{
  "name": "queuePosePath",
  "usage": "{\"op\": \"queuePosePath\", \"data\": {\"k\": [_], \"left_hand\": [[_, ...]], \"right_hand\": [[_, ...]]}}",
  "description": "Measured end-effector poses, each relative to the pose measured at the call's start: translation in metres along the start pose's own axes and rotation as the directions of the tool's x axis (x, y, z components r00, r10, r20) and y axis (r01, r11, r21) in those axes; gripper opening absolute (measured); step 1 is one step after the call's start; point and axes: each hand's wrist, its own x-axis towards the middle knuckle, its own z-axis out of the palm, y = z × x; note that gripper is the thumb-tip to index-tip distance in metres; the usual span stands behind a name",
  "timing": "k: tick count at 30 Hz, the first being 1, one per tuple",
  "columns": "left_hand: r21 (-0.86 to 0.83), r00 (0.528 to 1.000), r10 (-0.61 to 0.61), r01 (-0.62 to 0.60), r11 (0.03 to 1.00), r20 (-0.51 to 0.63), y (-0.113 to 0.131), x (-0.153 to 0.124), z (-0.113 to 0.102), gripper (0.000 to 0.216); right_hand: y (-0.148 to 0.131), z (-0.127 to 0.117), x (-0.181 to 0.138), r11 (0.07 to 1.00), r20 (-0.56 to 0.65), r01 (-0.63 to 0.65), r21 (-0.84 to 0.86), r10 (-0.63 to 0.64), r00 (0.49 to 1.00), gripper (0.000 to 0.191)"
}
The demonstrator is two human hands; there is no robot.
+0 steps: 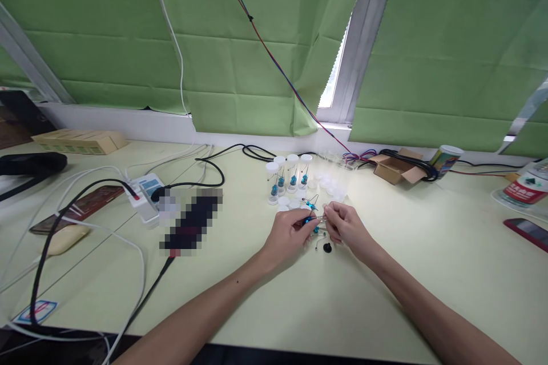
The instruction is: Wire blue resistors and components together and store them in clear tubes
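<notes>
My left hand (287, 233) pinches a small blue component (307, 220) with thin wire leads. My right hand (345, 223) is closed on the other end of those leads, so both hands meet over the pale green table (385, 291). Just behind them stand several clear vials (287, 176) with white caps, each holding a blue part. More loose blue components (310, 203) and white caps (287, 203) lie between the vials and my fingers. A small black part (327, 248) lies on the table under my hands.
A white power strip (143, 196) and black and white cables (68, 222) spread over the left. A small cardboard box (391, 169), a cup (445, 158), a red phone (528, 232) and a bottle (524, 188) sit right. Green blinds (257, 39) hang behind.
</notes>
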Motion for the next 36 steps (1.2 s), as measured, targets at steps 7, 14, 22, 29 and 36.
{"op": "queuePosePath", "data": {"k": [7,14,22,29,36], "left_hand": [[-0.219,0.985,-0.172,0.169,0.961,0.006,-0.003,0.005,-0.002,0.03],[-0.454,0.957,-0.287,0.273,0.848,0.04,-0.009,0.012,-0.005,0.033],[-0.442,0.94,-0.334,0.327,0.836,0.064,-0.013,0.012,-0.005,0.039],[-0.375,0.955,-0.294,0.284,0.883,0.032,-0.015,0.011,-0.006,0.04],[-0.287,0.963,-0.268,0.258,0.923,0.005,-0.013,0.01,-0.005,0.04]], "right_hand": [[-0.003,0.003,-0.001,0.985,-0.159,0.104,-0.136,-0.126,0.979,0.038],[-0.002,-0.003,0.0,0.944,-0.272,0.135,-0.299,-0.22,0.937,0.033],[0.008,-0.011,0.005,0.887,-0.23,0.066,-0.457,-0.19,0.954,0.029],[0.01,-0.013,0.008,0.834,-0.218,0.033,-0.551,-0.182,0.959,0.021],[0.013,-0.014,0.008,0.838,-0.203,-0.004,-0.546,-0.127,0.971,0.019]]}}
